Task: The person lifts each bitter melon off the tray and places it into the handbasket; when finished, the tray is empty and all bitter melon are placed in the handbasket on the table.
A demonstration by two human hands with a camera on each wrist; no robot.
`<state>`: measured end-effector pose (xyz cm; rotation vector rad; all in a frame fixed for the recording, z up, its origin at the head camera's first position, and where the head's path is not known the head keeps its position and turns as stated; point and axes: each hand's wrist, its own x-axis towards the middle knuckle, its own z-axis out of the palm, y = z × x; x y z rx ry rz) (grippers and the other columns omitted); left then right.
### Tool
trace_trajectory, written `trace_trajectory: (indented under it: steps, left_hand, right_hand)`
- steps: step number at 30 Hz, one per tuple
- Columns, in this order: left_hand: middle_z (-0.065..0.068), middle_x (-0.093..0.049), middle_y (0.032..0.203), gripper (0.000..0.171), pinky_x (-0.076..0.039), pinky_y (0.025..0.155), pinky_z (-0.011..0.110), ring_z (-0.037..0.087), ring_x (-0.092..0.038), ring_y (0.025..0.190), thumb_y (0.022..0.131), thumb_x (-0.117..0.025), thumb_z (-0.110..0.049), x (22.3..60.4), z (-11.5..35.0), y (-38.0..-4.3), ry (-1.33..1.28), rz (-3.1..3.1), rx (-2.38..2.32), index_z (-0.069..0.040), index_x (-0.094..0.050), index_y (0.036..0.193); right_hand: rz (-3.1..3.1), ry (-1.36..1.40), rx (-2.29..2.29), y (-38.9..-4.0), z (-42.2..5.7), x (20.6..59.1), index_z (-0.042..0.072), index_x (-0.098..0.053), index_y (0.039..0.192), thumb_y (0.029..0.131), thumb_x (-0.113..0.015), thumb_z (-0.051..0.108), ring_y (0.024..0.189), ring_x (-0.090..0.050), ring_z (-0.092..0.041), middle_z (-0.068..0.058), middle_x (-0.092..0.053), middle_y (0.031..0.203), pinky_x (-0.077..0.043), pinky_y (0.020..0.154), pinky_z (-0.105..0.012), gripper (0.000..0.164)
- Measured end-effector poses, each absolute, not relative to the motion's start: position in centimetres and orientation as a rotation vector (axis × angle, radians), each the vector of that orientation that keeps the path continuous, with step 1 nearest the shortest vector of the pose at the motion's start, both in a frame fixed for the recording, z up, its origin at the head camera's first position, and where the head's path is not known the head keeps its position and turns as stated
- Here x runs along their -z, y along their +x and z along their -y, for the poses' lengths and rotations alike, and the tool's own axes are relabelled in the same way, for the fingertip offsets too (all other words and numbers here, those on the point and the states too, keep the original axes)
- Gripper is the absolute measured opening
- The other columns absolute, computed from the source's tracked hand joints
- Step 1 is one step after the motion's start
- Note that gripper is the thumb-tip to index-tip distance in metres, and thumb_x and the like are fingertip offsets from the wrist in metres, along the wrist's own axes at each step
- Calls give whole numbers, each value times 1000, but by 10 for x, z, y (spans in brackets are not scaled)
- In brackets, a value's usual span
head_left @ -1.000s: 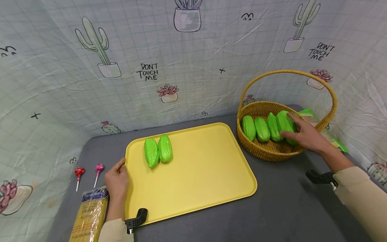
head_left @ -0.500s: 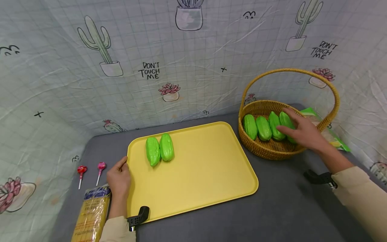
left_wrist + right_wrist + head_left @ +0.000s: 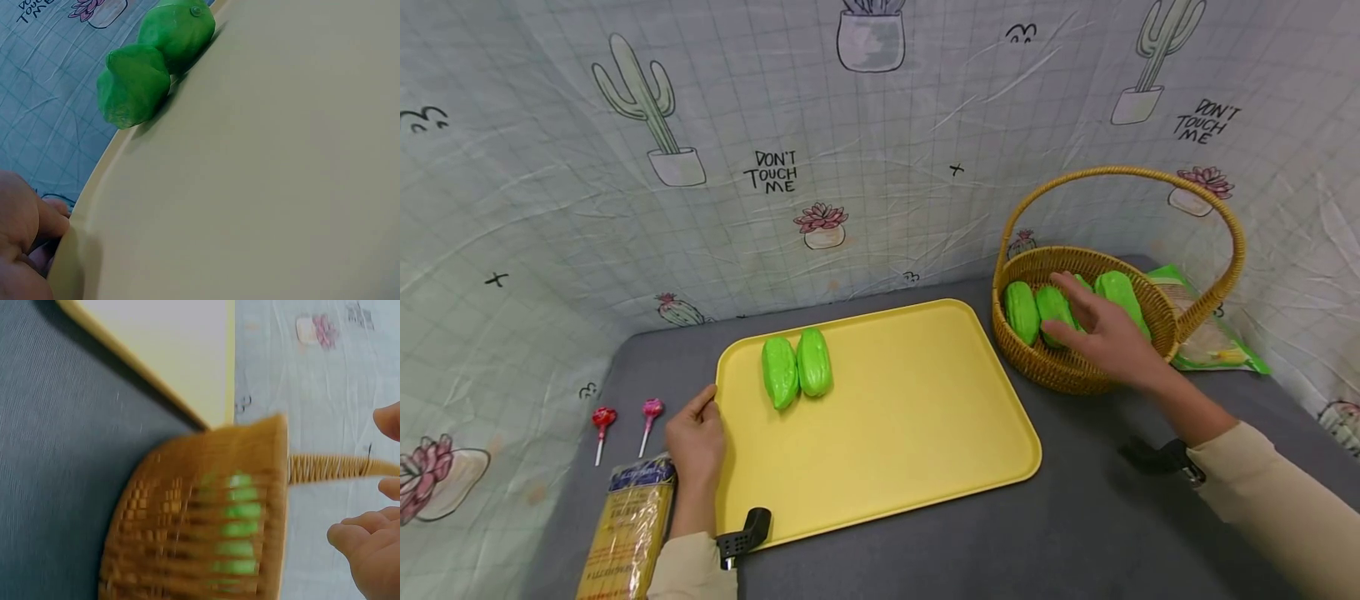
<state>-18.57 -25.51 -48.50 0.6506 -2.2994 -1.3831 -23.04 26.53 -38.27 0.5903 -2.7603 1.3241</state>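
My left hand (image 3: 695, 437) grips the left rim of a yellow tray (image 3: 887, 425); its thumb and fingers meet at the edge in the left wrist view. Two glossy green, ridged, oblong fruits (image 3: 815, 364) lie side by side at the tray's back left. On the right stands a wicker basket (image 3: 1037, 360) with a tall handle, holding several of the same green fruits (image 3: 1021, 311). My right hand (image 3: 1112, 337) hovers over the basket with fingers spread, hiding part of the middle fruits. Nothing shows between its fingers (image 3: 350, 540) in the right wrist view.
A red lollipop (image 3: 602, 421) and a pink lollipop (image 3: 651, 417) lie left of the tray. A pack of spaghetti (image 3: 625, 533) sits beside my left forearm. A green-edged bag (image 3: 1217, 342) lies behind the basket's right side. A patterned cloth (image 3: 887, 183) hangs behind.
My right hand has moved left across the basket, from the rightmost fruit to above the middle ones; the rightmost fruit now shows uncovered. My left hand has stayed at the tray rim.
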Motion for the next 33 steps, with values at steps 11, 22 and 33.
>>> trace_trajectory:
  steps: [11, 22, 33]
  left_hand:
    - [24, -60, 141, 38, -47, 110, 53, 40, -54, 137, 103, -48, -3, 486, 255, -187, 651, 2297, 1373, 0, -64, 136]
    - [25, -61, 140, 37, -47, 110, 53, 40, -54, 137, 103, -48, -3, 487, 255, -187, 653, 2289, 1381, 1, -65, 136]
    - [25, -61, 141, 37, -48, 108, 53, 40, -54, 137, 103, -48, -3, 487, 256, -187, 639, 2292, 1385, 1, -64, 136]
  right_hand:
    - [2794, 673, -1412, -229, -224, 383, 10, -18, 165, 104, -60, 21, 161, -7, -33, -13, -7, 173, -24, 124, -59, 74]
    - [2791, 773, -1498, -231, -187, 394, 10, -19, 164, 104, -60, 23, 161, -4, -32, -12, -10, 173, -22, 125, -61, 74]
    - [2770, 898, -1561, -231, -147, 403, 15, -19, 165, 103, -62, 29, 161, -10, -28, -8, -12, 173, -23, 127, -54, 77]
